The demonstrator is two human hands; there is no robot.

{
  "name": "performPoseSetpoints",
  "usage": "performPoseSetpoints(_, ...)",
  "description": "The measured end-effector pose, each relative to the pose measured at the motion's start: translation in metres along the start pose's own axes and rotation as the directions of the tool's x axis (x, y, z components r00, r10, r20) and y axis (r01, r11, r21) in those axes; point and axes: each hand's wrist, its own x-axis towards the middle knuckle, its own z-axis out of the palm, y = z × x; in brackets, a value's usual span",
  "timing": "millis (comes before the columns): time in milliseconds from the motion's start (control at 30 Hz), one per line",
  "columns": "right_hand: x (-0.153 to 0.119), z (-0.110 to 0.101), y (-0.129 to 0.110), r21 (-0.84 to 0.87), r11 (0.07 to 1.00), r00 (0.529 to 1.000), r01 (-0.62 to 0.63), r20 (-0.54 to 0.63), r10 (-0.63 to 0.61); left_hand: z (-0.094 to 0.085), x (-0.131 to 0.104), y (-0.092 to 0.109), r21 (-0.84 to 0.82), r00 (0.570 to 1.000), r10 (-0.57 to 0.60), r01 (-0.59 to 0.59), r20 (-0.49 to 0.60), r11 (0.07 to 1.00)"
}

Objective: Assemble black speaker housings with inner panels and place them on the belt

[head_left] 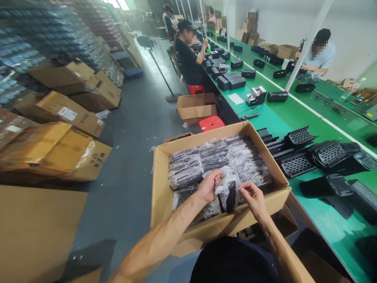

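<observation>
An open cardboard box (160, 188) holds rows of dark parts wrapped in clear plastic (185, 171). Above its near side, a black part in a crinkled plastic bag (228, 190) is held between my two hands. My left hand (209, 185) has its fingers curled round the bag's left side. On the right, my right hand (252, 195) pinches the edge of the plastic between thumb and fingers. The bag partly covers the wrapped parts behind it.
Black perforated shells (300, 163) and dark housings (326, 186) lie on the green bench (318, 216) at right. A red stool (211, 123) and an open carton (196, 107) stand beyond the box. Stacked cartons (53, 149) line the left. People sit along the bench.
</observation>
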Motion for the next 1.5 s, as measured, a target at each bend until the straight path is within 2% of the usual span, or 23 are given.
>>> performPoseSetpoints(100,0.008,-0.006,-0.007,0.076,0.997,0.997,-0.031,-0.063,0.036,-0.004,-0.013,0.009,0.029,0.999,0.028,-0.030,0.040,0.999)
performPoseSetpoints(200,0.015,-0.016,-0.018,0.118,0.990,0.973,-0.073,-0.209,0.097,-0.007,-0.027,0.027,0.181,0.981,0.143,-0.165,0.128,0.970)
performPoseSetpoints(267,0.017,-0.019,-0.028,0.054,0.999,0.977,-0.004,-0.214,0.016,-0.007,-0.034,0.038,0.295,0.959,0.212,-0.260,0.187,0.919)
performPoseSetpoints(333,0.019,-0.014,-0.040,-0.112,0.984,0.988,0.136,-0.056,-0.143,-0.003,-0.037,0.045,0.374,0.937,0.258,-0.333,0.237,0.865)
performPoseSetpoints(400,0.022,-0.005,-0.051,-0.296,0.902,0.948,0.313,0.153,-0.279,0.002,-0.038,0.051,0.441,0.907,0.299,-0.408,0.297,0.800)
performPoseSetpoints(467,0.029,0.002,-0.058,-0.411,0.806,0.898,0.425,0.305,-0.318,0.005,-0.037,0.057,0.507,0.879,0.333,-0.471,0.342,0.722)
performPoseSetpoints(533,0.037,0.004,-0.062,-0.438,0.780,0.877,0.447,0.388,-0.284,0.001,-0.035,0.065,0.578,0.857,0.368,-0.515,0.361,0.633)
performPoseSetpoints(600,0.041,0.002,-0.065,-0.424,0.816,0.895,0.393,0.380,-0.234,-0.011,-0.030,0.072,0.660,0.841,0.401,-0.537,0.364,0.526)
performPoseSetpoints(700,0.043,-0.003,-0.068,-0.394,0.891,0.961,0.226,0.237,-0.139,-0.039,-0.015,0.068,0.769,0.819,0.488,-0.511,0.301,0.383)
performPoseSetpoints(733,0.042,-0.004,-0.068,-0.368,0.915,0.978,0.164,0.181,-0.103,-0.049,-0.008,0.062,0.791,0.824,0.500,-0.483,0.266,0.375)
performPoseSetpoints(800,0.041,-0.003,-0.067,-0.251,0.966,0.994,0.066,0.101,-0.042,-0.064,0.007,0.043,0.797,0.886,0.411,-0.401,0.212,0.452)
performPoseSetpoints(833,0.040,-0.002,-0.066,-0.162,0.986,0.997,0.027,0.078,-0.015,-0.069,0.015,0.031,0.795,0.916,0.349,-0.358,0.198,0.490)
performPoseSetpoints(900,0.039,-0.001,-0.063,0.007,0.999,0.996,-0.046,0.082,0.046,-0.073,0.026,0.009,0.787,0.935,0.296,-0.330,0.196,0.521)
performPoseSetpoints(1000,0.038,-0.006,-0.058,0.090,0.990,0.986,-0.110,0.134,0.097,-0.069,0.032,-0.011,0.783,0.923,0.327,-0.353,0.203,0.512)
performPoseSetpoints(1100,0.040,-0.021,-0.054,-0.124,0.992,0.990,-0.018,0.137,0.035,-0.063,0.023,-0.010,0.786,0.900,0.391,-0.379,0.191,0.488)
performPoseSetpoints(1167,0.042,-0.033,-0.055,-0.360,0.930,0.986,0.075,0.164,-0.016,-0.059,0.013,-0.001,0.790,0.874,0.447,-0.409,0.193,0.458)
performPoseSetpoints(1233,0.043,-0.043,-0.058,-0.500,0.856,0.974,0.131,0.227,-0.016,-0.052,0.001,0.011,0.783,0.836,0.501,-0.459,0.223,0.419)
performPoseSetpoints(1367,0.045,-0.054,-0.074,-0.519,0.845,0.956,0.127,0.292,0.036,-0.033,-0.019,0.039,0.703,0.772,0.540,-0.586,0.335,0.402)
performPoseSetpoints(1500,0.040,-0.047,-0.095,-0.477,0.859,0.957,0.188,0.284,-0.052,-0.012,-0.026,0.060,0.643,0.717,0.563,-0.665,0.410,0.380)
